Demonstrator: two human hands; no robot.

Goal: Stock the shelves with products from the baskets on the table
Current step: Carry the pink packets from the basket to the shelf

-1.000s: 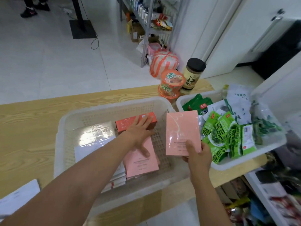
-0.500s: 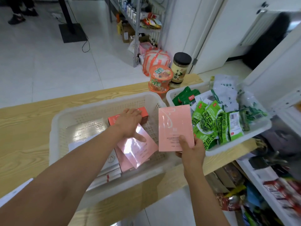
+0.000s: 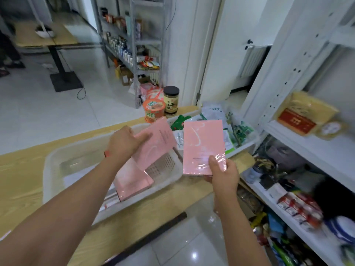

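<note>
Currently, our left hand (image 3: 124, 143) grips a tilted pink box (image 3: 157, 143) above the white basket (image 3: 50, 169), our right hand (image 3: 222, 173) pinches a second pink box (image 3: 203, 143) upright, near the shelves (image 3: 317, 150).

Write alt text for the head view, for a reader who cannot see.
A person's left hand grips a tilted flat pink box above a white plastic mesh basket on a wooden table; the right hand holds an upright flat pink box near white shelves. A third pink box lies in the basket.
</note>
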